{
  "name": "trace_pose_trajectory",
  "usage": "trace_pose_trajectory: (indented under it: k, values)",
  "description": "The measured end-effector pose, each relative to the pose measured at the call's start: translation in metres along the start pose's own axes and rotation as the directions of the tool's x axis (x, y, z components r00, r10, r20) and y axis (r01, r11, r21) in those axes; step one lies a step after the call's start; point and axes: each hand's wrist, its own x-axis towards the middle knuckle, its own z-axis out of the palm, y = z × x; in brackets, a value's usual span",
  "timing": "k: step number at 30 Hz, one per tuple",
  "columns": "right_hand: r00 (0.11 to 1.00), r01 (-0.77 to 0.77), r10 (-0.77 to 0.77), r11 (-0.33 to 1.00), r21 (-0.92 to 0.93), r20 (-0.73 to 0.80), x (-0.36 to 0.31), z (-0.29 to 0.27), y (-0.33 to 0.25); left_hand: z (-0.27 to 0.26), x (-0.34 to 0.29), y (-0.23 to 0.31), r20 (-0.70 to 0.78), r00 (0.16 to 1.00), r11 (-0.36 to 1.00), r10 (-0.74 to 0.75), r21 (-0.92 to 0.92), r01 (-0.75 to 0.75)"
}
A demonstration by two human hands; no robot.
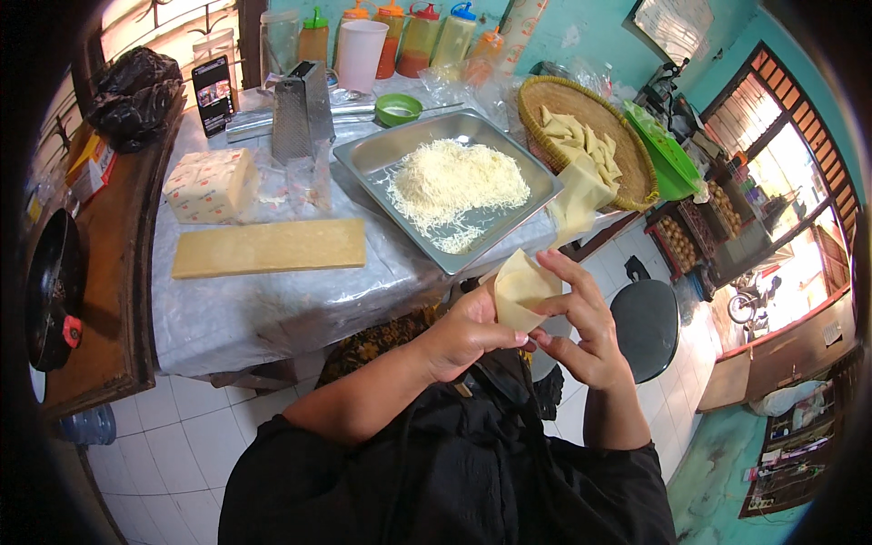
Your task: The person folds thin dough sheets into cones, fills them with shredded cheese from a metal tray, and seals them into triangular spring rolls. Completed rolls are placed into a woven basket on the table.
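Between both hands, just in front of the table edge, is a pale pastry wrapper (524,295) rolled into a cone with its mouth open upward. My left hand (468,331) grips its left side, thumb stretched along the bottom. My right hand (586,322) pinches the right side, its index finger raised by the rim. Beyond them, a metal tray (498,227) holds a heap of grated cheese (463,177). To its right, folded pastry triangles (581,141) lie in a round woven basket (639,150), and flat wrappers (583,193) hang over the near rim.
Left of the tray are a long tan slab (268,248), a paper-wrapped block (212,186), a box grater (303,113) and a propped phone (214,95). A green bowl (398,109), a white cup (360,54) and squeeze bottles stand behind. A dark stool (645,327) is at right.
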Motion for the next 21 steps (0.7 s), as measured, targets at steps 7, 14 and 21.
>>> trace_pose_trajectory:
  k: [7, 14, 21]
  values:
    - [0.909, -0.026, 0.188, 0.917, 0.398, -0.373, 0.009, -0.005, 0.016, -0.004, 0.002, 0.028, -0.041, 0.98, 0.965, 0.196, 0.184, -0.185]
    - [0.933, -0.215, 0.284, 0.933, 0.288, -0.221, 0.059, 0.007, 0.076, -0.031, 0.032, 0.118, -0.098, 0.834, 0.741, 0.543, 0.523, -0.421]
    - [0.906, -0.36, 0.414, 0.863, -0.355, 0.089, 0.12, 0.035, 0.175, -0.077, 0.078, 0.143, -0.167, 0.818, 0.744, 0.55, 0.543, -0.39]
